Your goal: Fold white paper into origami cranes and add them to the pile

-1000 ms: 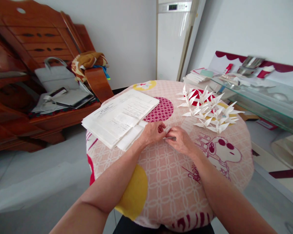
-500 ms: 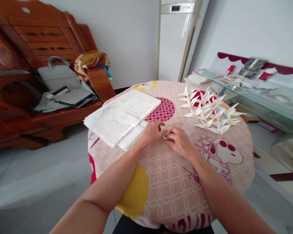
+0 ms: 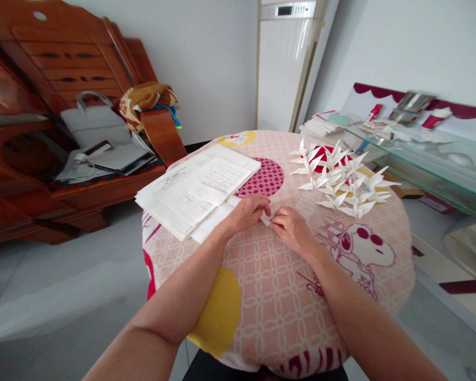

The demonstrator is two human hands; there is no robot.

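Note:
Between my hands, over the middle of the table, is a small folded piece of white paper (image 3: 266,219). My left hand (image 3: 249,210) has its fingers curled closed on the paper's left side. On the other side my right hand (image 3: 290,226) pinches the paper between thumb and fingers. Much of the folded piece is hidden by the fingers. Several white paper cranes (image 3: 341,177) stand in a group on the right of the table. A stack of printed paper sheets (image 3: 198,185) lies to the left, with smaller cut sheets (image 3: 210,222) by its near edge.
The round table has a pink patterned tablecloth (image 3: 262,296). A glass shelf (image 3: 420,159) with a metal bowl and papers stands close on the right. At the left is a wooden sofa (image 3: 83,58) holding a grey bag (image 3: 93,124). A white cabinet-like unit (image 3: 285,69) stands behind.
My left fingers have shifted slightly up and curled over more. The right hand has barely moved, and the folded paper stays between the two hands.

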